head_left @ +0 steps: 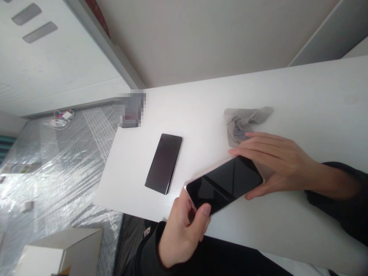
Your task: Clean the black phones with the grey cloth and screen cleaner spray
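A black-screened phone with a pale edge (224,184) is held tilted above the white table (201,115). My left hand (185,230) grips its lower left end, thumb over the screen. At its right end is my right hand (276,165), fingers stretched along the top corner and thumb by the lower corner. Just beyond my right fingers lies a crumpled grey cloth (241,120). A second dark phone (164,163) lies face up on the table, left of the held one.
A blurred-out dark object (132,109) sits at the table's far left corner. Clear plastic sheeting (71,165) covers the surface to the left, with a pale box (60,249) at the lower left. A wall (201,38) rises behind the table.
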Tool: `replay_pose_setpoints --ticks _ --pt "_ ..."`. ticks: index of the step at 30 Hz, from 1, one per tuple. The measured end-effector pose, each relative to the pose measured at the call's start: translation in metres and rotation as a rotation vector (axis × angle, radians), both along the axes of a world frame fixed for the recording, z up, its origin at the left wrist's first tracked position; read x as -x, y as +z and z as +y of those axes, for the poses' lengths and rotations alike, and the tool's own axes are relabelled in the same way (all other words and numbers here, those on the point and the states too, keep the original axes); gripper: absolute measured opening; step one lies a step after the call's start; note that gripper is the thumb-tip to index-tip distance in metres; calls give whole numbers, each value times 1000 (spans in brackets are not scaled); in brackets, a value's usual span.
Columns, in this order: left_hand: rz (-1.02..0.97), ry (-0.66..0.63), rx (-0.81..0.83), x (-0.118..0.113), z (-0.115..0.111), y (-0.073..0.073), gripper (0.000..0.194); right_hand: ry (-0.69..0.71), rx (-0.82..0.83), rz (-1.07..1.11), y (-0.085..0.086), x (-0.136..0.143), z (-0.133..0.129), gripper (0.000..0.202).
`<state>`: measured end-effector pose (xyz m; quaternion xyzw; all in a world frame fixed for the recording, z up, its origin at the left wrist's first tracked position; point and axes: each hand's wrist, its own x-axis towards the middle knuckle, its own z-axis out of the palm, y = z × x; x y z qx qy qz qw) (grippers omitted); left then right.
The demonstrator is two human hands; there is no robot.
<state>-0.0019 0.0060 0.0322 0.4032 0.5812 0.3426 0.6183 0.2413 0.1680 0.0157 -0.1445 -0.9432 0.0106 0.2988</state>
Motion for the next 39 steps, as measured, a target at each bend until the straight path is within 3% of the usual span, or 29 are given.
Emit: replay_pose_setpoints --ticks 3,5,7,10,12,15,19,27,29,31,33,36,39 --pt "-83 32 32 -3 0 0 83 -4 -1 -1 -2 -1 0 67" --pt "55 35 5 -1 -2 3 92 6 20 -13 -4 -1 1 66" --pt "294 -51 -82 5 -5 6 97 36 69 -41 -7 -2 2 66" --pt "734 -219 -380 12 -11 8 85 95 150 -99 -9 -1 1 68" --pt "994 -242 -561 14 -14 8 72 131 202 -152 -7 1 0 69" --pt "1183 -231 -639 13 -17 6 70 182 304 -207 -4 4 -3 71" --pt "1215 -211 -687 12 -19 1 75 207 368 -220 -4 5 -8 64" --pt "1206 -210 -799 15 -25 -8 85 130 289 -150 -1 0 -8 49" --pt "1166 -144 -821 17 -27 -9 71 -29 248 -95 -2 -6 3 46" --pt "1128 -67 -869 18 -28 -11 41 -214 232 -93 -7 -14 16 47" --pt "1085 -60 -914 19 -28 -14 22 -286 225 -128 -14 -20 27 44" --pt "1005 -144 -930 19 -24 -16 26 -266 202 -143 -18 -26 33 38" --pt "1014 -154 -876 13 -20 -14 29 -240 207 -105 -9 -21 19 47"
